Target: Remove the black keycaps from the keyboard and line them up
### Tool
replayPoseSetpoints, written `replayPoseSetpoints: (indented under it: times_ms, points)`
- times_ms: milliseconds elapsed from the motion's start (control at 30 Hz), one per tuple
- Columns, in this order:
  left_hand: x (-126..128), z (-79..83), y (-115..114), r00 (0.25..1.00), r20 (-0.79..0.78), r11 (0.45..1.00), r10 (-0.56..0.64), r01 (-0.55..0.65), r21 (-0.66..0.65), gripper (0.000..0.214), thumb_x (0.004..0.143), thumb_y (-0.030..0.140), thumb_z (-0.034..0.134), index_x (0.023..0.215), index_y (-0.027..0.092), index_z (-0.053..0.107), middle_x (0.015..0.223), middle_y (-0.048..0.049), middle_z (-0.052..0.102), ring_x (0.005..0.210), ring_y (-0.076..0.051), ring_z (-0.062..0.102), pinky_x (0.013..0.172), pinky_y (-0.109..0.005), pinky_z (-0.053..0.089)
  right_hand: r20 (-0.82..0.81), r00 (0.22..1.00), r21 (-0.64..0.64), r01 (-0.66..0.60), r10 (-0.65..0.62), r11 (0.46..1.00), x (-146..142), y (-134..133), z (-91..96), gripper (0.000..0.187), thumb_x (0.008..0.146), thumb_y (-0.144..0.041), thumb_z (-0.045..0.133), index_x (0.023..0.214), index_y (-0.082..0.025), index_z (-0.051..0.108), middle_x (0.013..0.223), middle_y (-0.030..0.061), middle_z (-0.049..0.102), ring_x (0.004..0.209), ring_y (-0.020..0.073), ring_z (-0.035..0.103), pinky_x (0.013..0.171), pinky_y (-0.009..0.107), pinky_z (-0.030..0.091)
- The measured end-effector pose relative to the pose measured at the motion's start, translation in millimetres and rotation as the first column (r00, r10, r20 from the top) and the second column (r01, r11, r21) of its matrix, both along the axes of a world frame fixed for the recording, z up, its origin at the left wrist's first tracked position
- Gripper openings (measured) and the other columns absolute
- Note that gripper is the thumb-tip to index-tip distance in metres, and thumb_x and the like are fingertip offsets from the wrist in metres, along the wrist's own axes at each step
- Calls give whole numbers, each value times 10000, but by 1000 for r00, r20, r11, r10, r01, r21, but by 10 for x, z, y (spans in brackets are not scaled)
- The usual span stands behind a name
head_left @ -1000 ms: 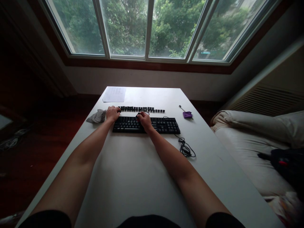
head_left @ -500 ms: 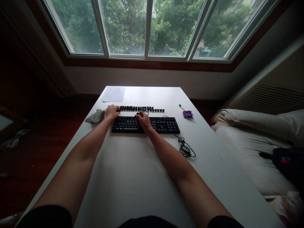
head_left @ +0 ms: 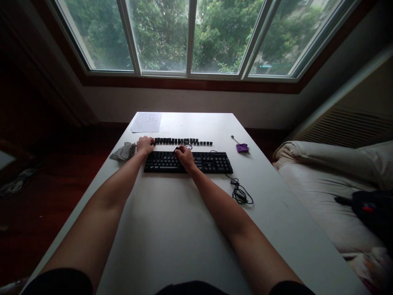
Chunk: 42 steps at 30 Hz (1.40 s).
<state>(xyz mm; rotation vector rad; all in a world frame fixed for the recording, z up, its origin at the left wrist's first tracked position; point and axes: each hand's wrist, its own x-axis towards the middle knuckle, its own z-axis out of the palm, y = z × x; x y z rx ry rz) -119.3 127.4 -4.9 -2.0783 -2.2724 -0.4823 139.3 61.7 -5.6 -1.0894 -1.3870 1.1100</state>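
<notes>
A black keyboard (head_left: 215, 162) lies across the middle of the white table. Behind it stretches a row of loose black keycaps (head_left: 175, 141). My left hand (head_left: 145, 145) rests at the row's left end, fingers bent around a dark keycap (head_left: 152, 143). Over the keyboard, my right hand (head_left: 185, 155) pinches a small black keycap (head_left: 176, 150) between thumb and fingers. It hides the keys beneath it. Just behind my right hand lies a thin wire loop (head_left: 190, 146), partly covered.
A grey cloth (head_left: 123, 151) lies left of my left hand. Printed paper (head_left: 146, 122) is at the far left corner. A small brush (head_left: 236, 139) and a purple pouch (head_left: 242, 148) lie right. The coiled cable (head_left: 241, 193) sits near the keyboard's right end.
</notes>
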Motion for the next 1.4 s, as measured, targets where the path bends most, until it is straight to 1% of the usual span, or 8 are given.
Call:
replayPoseSetpoints:
  times_ms: [400,533,767,867,1000,1133,1267,1400]
  points:
    - [81,-3,-165,998,57,995,1,-7,101,234,848,270,598,1045,269,723,1131,-114,613,1118,-335,502,937,-464,432,30,1000,8,-4,4,1000,-1,-46,46,167,779,-384,587,799,-219,602,680,-12,626,654,176,630,638,278,485]
    - [150,-35,-308,998,65,992,18,-26,125,235,875,235,544,1007,259,737,1089,-110,629,1077,-310,522,944,-451,439,31,999,34,14,-15,999,-19,-71,92,161,815,-382,588,865,-229,608,729,2,647,720,193,635,673,291,502]
    - [243,-70,-635,992,103,991,-79,67,114,205,898,297,563,992,242,737,1076,-103,644,1055,-299,555,980,-452,454,66,997,168,-47,36,985,-72,-10,55,190,902,-350,559,1028,-232,637,833,20,682,761,188,666,708,293,524]
    - [317,-102,-819,987,122,987,-107,91,129,229,908,320,575,1071,245,718,1127,-97,645,1082,-298,558,1005,-449,452,124,989,259,-108,78,960,-92,23,41,258,931,-338,543,1143,-229,644,863,19,698,731,171,665,714,286,519]
    - [411,-138,-1002,973,171,972,-152,116,204,294,931,339,569,1183,234,678,1226,-107,643,1153,-308,543,1056,-461,433,248,966,301,-143,68,943,-129,24,56,305,941,-310,547,1220,-227,639,842,8,716,722,168,660,720,277,502]
    - [430,-137,-1042,962,182,962,-203,161,222,266,936,301,555,1156,237,691,1229,-94,661,1177,-298,547,1083,-455,432,366,930,338,-160,27,927,-172,-5,71,267,938,-288,554,1166,-227,678,828,7,728,752,177,663,734,274,481]
    - [405,-124,-1033,949,198,951,-244,194,242,238,930,274,554,1108,242,708,1221,-76,678,1176,-283,560,1084,-451,444,368,930,383,-137,-15,914,-209,-19,73,251,950,-307,550,1146,-228,685,872,12,745,751,175,664,718,267,463]
    - [397,-117,-1034,936,219,947,-275,224,230,222,933,265,544,1056,250,729,1261,-62,674,1209,-273,557,1096,-445,446,387,921,360,-109,-42,926,-229,-31,87,237,953,-304,551,1133,-235,688,877,15,753,769,180,675,720,263,462]
